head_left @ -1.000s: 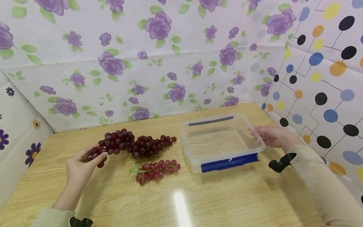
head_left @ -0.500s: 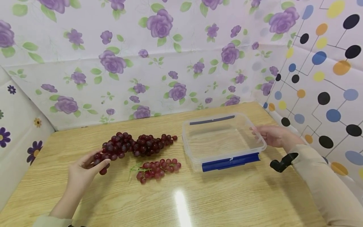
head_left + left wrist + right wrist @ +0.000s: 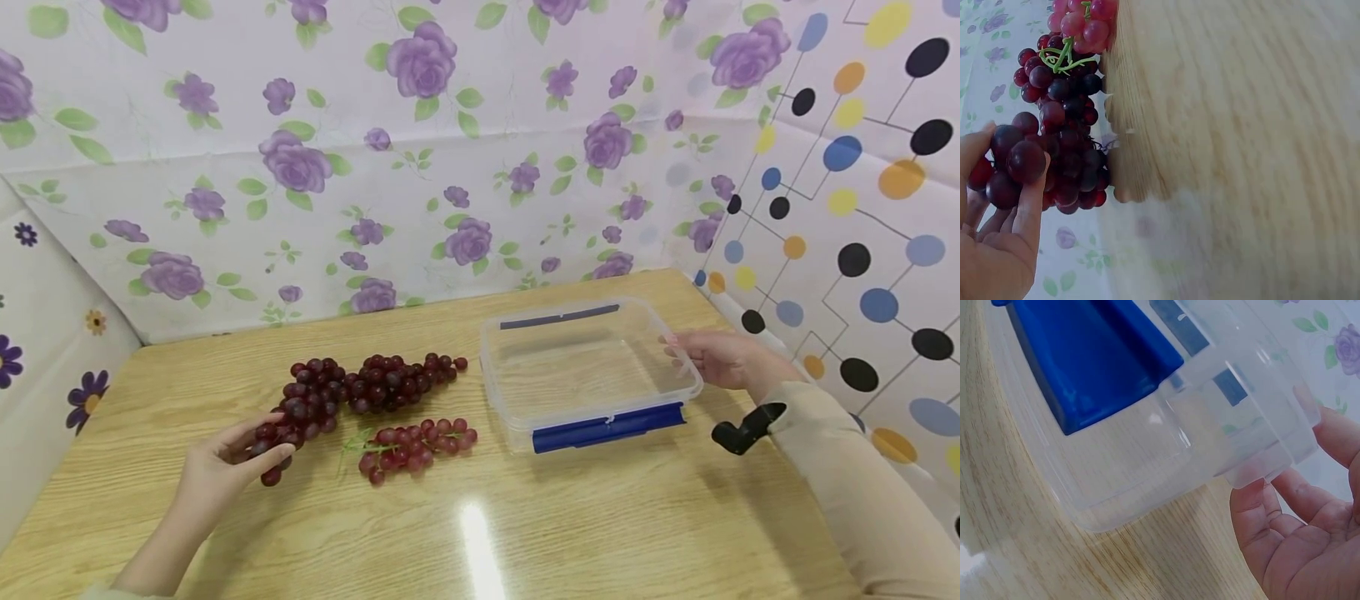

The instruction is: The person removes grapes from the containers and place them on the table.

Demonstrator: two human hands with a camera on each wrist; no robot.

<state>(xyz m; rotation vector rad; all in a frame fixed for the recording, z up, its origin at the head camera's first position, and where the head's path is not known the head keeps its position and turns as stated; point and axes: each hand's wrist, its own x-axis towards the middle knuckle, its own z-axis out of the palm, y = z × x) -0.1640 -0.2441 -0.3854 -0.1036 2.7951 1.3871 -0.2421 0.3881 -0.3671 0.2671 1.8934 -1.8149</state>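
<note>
My left hand grips the near left end of a dark red grape bunch, thumb on one side and fingers on the other. In the left wrist view, the fingertips press on several large grapes. Right beside it lies a second dark bunch. A smaller, lighter red bunch with a green stem rests in front of that. At the right, my right hand pinches the side rim of a clear plastic container. The right wrist view shows fingers under that rim.
Blue latches hang on the container, one along its front. Everything stands on a wooden table. A flowered cloth rises behind it, and a dotted cloth borders the right side.
My left hand has drawn its grape bunch a little toward me and right, so the bunch now slants more steeply. My right hand and the container stay in place.
</note>
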